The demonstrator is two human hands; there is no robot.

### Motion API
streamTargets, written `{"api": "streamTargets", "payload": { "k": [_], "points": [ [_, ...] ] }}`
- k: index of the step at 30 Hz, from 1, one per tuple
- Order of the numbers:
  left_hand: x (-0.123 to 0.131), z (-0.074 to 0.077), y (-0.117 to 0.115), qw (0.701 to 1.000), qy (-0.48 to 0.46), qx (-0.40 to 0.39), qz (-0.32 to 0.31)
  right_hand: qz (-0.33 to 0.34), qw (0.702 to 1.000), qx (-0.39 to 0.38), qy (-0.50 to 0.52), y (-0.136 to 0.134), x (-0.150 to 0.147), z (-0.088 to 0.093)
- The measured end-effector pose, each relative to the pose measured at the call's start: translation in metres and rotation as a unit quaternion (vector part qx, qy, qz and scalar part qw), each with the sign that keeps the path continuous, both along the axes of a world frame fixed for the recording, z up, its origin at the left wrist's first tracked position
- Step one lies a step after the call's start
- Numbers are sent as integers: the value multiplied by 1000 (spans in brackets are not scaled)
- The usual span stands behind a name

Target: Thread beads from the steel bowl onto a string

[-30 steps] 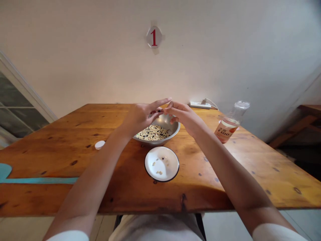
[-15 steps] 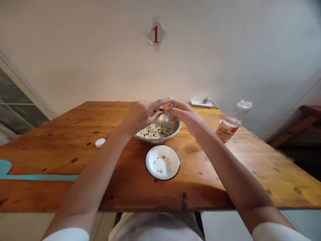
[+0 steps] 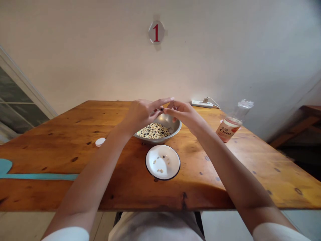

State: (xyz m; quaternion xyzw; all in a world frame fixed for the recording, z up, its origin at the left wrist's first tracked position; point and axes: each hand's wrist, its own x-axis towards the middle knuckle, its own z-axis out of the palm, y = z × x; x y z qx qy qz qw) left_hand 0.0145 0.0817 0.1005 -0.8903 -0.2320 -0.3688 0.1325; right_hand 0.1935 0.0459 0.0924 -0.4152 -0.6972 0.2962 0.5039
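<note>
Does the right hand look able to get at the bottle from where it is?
Probably yes: the bottle is off to its right, with nothing visible between them. The right hand looks busy, though, its fingertips close to those of the left hand by a small dark bit.

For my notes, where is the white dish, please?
In the head view, the white dish sits below centre, on the near side of the metal bowl.

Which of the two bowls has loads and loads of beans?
The metal bowl, the bigger, silvery one farther from the person. The white bowl with the dark rim holds only a few bits.
</note>
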Motion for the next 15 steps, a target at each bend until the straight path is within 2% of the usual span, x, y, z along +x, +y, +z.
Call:
{"api": "streamTargets", "payload": {
  "k": [8,15],
  "points": [
    [1,9,-8,985,-94,-144,-33,-3,997,44,58,3,-5,-6],
    [1,9,-7,985,-101,-138,-23,-28,995,31,94,2,-14,-13]
  ]
}}
